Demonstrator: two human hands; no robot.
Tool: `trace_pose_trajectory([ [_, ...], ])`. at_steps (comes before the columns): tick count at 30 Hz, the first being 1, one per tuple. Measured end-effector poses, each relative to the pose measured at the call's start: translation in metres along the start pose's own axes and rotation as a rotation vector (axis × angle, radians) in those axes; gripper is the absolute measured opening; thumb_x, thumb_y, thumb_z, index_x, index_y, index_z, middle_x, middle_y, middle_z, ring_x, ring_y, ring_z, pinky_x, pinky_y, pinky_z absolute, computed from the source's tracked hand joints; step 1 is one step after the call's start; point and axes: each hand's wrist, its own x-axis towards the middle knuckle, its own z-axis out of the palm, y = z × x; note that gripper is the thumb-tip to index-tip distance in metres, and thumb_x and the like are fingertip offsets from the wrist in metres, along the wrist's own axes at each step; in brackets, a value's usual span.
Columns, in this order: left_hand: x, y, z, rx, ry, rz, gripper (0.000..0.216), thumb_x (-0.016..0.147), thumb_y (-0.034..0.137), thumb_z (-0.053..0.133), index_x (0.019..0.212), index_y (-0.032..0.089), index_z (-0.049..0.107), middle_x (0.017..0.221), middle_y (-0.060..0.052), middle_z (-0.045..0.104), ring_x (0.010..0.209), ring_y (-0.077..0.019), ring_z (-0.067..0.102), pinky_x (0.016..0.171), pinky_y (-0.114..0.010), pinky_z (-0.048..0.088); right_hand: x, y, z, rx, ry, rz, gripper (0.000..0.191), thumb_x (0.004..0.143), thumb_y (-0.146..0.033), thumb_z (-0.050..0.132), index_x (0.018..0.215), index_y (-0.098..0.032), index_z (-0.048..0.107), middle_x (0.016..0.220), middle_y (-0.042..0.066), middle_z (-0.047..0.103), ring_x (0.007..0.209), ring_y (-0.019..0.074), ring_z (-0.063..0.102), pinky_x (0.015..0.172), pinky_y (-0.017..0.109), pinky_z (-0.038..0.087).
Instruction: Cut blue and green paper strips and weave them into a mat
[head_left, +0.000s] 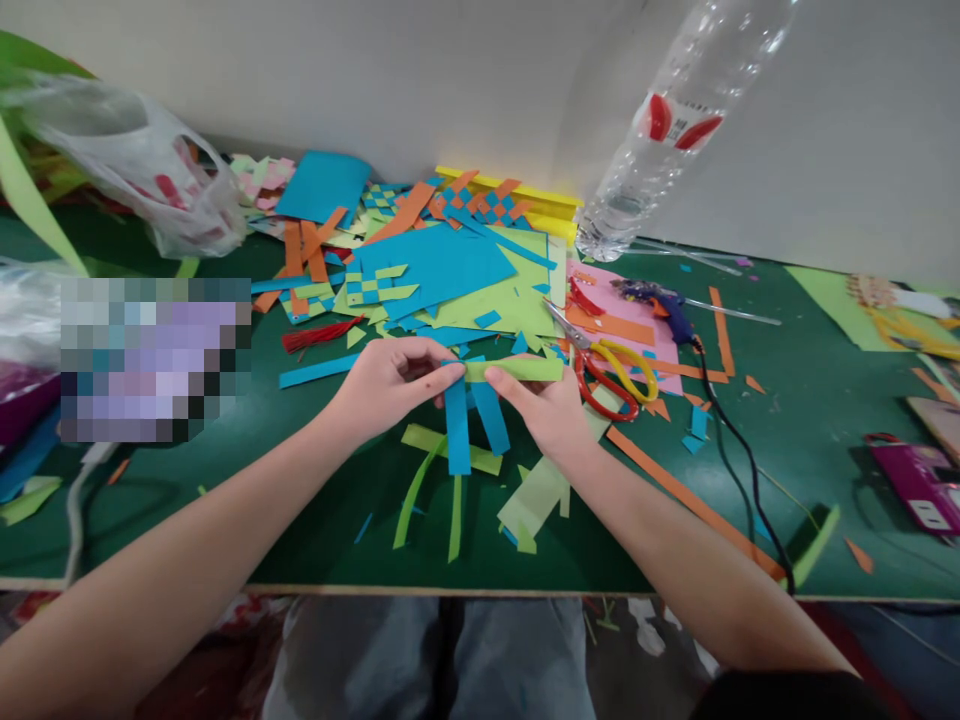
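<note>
The left hand (pixel 405 372) and right hand (pixel 546 405) pinch a light-green strip (pixel 525 370), 2 blue strips (pixel 458 435) hanging from it above the green table (pixel 330 560). Keeping them flat and square where they meet should prevent slipping; scissors (pixel 583 342) lie just beside the right hand.

Two blue paper strips (pixel 457 430) splay downward from beneath a lime-green paper strip (pixel 529 370) held level across them.

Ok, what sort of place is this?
Probably a papercraft workspace, home or workshop I can't tell: paper strips, scissors and a glue gun are at one table.
</note>
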Motion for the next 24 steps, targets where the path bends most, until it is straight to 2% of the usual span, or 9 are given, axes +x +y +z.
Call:
trace_pose_trajectory([
  [7,0.002,-0.005,0.001,0.02,-0.032,0.028,0.021,0.083,0.036,0.067,0.08,0.016,0.073,0.06,0.001,0.066,0.052,-0.0091,0.061,0.052,-0.017,0.05,-0.001,-0.003,0.0,-0.078,0.011,0.019,0.02,0.078,-0.042,0.075,0.075,-0.023,0.074,0.067,-0.001,0.067,0.065,0.0142,0.06,0.06,0.028,0.05],
  [13,0.003,-0.01,0.001,0.006,-0.026,0.03,0.027,0.081,0.042,0.069,0.087,0.016,0.076,0.068,-0.001,0.07,0.054,-0.0105,0.061,0.05,-0.018,0.049,-0.003,-0.009,0.0,-0.122,-0.039,-0.017,0.016,0.08,-0.04,0.073,0.08,-0.024,0.076,0.068,-0.003,0.068,0.06,0.0118,0.06,0.056,0.026,0.049],
  [17,0.003,-0.011,0.0,0.014,-0.042,0.015,0.029,0.081,0.044,0.069,0.084,0.016,0.076,0.069,-0.003,0.07,0.056,-0.0115,0.061,0.051,-0.019,0.048,-0.005,-0.01,0.002,-0.134,-0.058,-0.041,0.018,0.081,-0.041,0.071,0.078,-0.024,0.073,0.067,-0.002,0.067,0.06,0.013,0.061,0.054,0.027,0.05],
  [21,0.003,-0.011,0.0,0.008,-0.06,-0.007,0.033,0.081,0.047,0.068,0.082,0.015,0.076,0.069,-0.004,0.07,0.057,-0.0124,0.061,0.052,-0.021,0.047,-0.007,-0.013,0.001,-0.109,-0.074,-0.044,0.024,0.082,-0.039,0.072,0.101,-0.026,0.072,0.079,-0.001,0.071,0.066,0.014,0.065,0.061,0.029,0.055],
  [24,0.003,-0.012,0.0,-0.023,-0.109,-0.035,0.033,0.08,0.048,0.069,0.083,0.016,0.076,0.07,-0.004,0.071,0.058,-0.0125,0.061,0.054,-0.022,0.047,-0.007,-0.014,0.0,-0.122,-0.108,-0.074,0.033,0.084,-0.036,0.07,0.116,-0.028,0.068,0.078,-0.002,0.07,0.065,0.0129,0.065,0.065,0.029,0.057],
])
